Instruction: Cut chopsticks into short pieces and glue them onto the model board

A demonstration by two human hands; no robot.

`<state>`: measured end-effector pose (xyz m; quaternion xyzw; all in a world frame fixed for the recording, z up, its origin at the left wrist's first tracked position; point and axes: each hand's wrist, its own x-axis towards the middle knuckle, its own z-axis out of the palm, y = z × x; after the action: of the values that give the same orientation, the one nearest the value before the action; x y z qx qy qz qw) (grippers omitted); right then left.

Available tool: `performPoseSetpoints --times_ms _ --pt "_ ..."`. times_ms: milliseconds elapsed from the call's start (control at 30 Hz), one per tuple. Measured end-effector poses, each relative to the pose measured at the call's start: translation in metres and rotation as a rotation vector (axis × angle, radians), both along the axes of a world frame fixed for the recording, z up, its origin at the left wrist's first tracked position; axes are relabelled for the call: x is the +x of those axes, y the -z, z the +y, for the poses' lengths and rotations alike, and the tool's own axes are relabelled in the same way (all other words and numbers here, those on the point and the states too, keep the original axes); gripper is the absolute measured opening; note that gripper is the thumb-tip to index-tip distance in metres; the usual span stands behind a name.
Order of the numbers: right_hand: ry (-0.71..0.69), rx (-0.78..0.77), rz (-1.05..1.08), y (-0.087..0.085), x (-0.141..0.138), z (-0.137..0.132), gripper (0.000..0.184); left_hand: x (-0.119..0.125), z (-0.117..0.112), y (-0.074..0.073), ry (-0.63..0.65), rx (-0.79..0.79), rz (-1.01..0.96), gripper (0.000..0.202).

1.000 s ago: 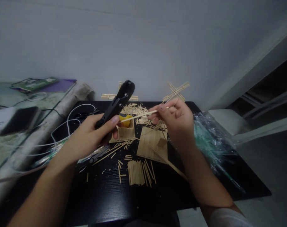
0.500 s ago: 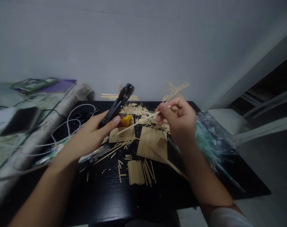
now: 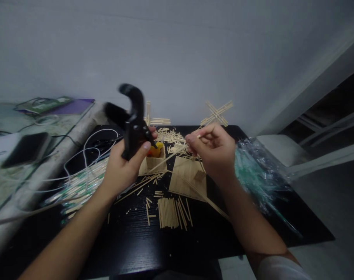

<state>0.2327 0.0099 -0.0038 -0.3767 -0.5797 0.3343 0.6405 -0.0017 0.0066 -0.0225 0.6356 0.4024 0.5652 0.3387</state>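
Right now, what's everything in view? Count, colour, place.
table: one, black, centre
hand tool: one, black, in left hand
thin stick: one, pale, in right hand
open box: one, pale, centre
rounded object: one, yellow, in box
flat panel: one, pale, right of box
short sticks: many, pale, table front
long sticks: several, pale, around panel
cut pieces: many, pale, behind box
crossed frames: two, pale, rear
wrapped sticks: many, pale, left
plastic wrapping: one heap, green, right
cables: several, white, left
flat sheet: one, purple, left
seat: one, white, right
left hand: one, bare, holding tool
right hand: one, bare, holding stick
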Motion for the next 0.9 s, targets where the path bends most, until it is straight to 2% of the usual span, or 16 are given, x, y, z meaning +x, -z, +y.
performPoseSetpoints --times_ms 67,200,333,433,467,533,600,733,800,900 --pt "0.020 0.006 -0.024 0.001 0.000 -0.001 0.049 0.004 -0.002 0.000 0.025 -0.046 0.045 0.038" --pt "0.049 0.036 -0.032 0.002 0.000 0.000 0.042 0.004 -0.007 -0.004 -0.038 0.051 -0.074 0.034" --pt "0.038 0.084 -0.017 0.002 -0.002 -0.001 0.040 0.006 -0.010 -0.005 0.029 -0.056 -0.038 0.033" --pt "0.042 0.082 -0.026 0.001 -0.003 -0.003 0.043 0.008 -0.009 -0.003 -0.103 0.130 -0.117 0.033" --pt "0.046 0.081 -0.026 0.001 -0.003 -0.004 0.043 0.008 -0.008 -0.003 -0.108 0.137 -0.104 0.034" --pt "0.065 0.098 -0.012 0.001 -0.002 -0.005 0.041 0.006 -0.005 -0.002 -0.055 0.039 -0.031 0.036" --pt "0.115 0.150 0.009 0.000 -0.001 -0.006 0.039 0.003 0.001 0.000 -0.051 -0.023 -0.003 0.040" --pt "0.260 0.279 0.094 -0.002 -0.002 -0.006 0.039 -0.001 0.010 0.006 -0.168 0.056 -0.089 0.042" --pt "0.317 0.345 0.204 -0.003 -0.005 -0.007 0.038 -0.001 0.011 0.008 -0.171 0.053 -0.101 0.046" --pt "0.270 0.393 0.276 -0.003 -0.008 -0.011 0.037 0.001 0.008 0.006 -0.102 0.007 -0.023 0.055"
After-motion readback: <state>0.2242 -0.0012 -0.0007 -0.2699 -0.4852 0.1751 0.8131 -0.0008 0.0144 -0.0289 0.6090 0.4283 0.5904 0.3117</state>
